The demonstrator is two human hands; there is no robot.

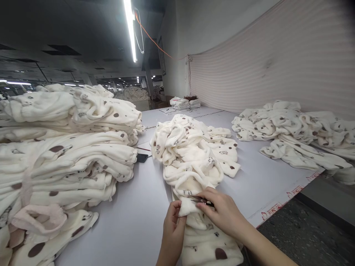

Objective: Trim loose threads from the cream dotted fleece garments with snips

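My left hand (175,225) pinches the edge of a cream fleece garment (194,151) printed with brown dots and small figures. Between its thumb and fingers a plain white flap of the cloth sticks out. My right hand (219,207) is closed around small dark thread snips (204,201), whose tip lies against the fabric just right of the left fingers; part of the tool is hidden by the hand. The garment is bunched up in front of me, and its lower part spreads toward me beneath both hands.
Tall stacks of similar fleece garments (69,155) fill the left, one bundle tied with a pink band (27,181). More garments (288,125) lie loose at the right. A dark phone-like object (142,158) and white piles (179,103) rest on the pale table (138,210).
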